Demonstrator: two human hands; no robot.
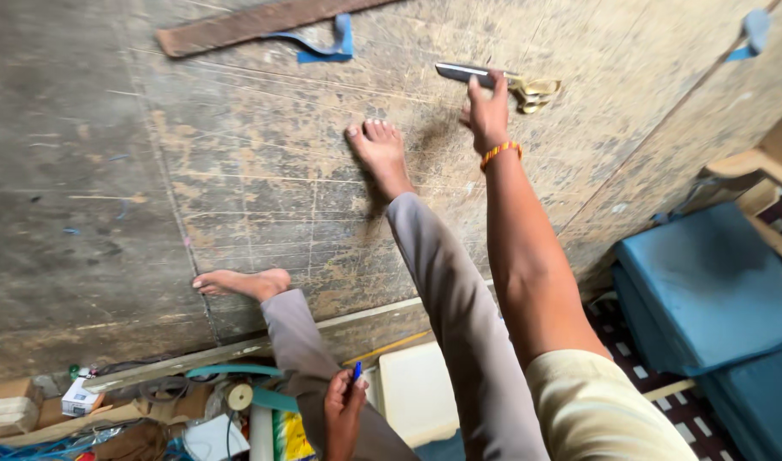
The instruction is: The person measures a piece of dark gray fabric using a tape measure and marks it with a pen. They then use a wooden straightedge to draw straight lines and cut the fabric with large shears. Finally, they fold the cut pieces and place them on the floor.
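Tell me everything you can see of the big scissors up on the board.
The scissors lie flat on the worn, scratched wooden board, near its far edge. The dark steel blades point left and look closed; the brass-coloured handle loops sit right. The right hand reaches over the middle, its fingers on the blades near the pivot.

Right grip (488, 107) outstretched, left grip (344, 408) closed
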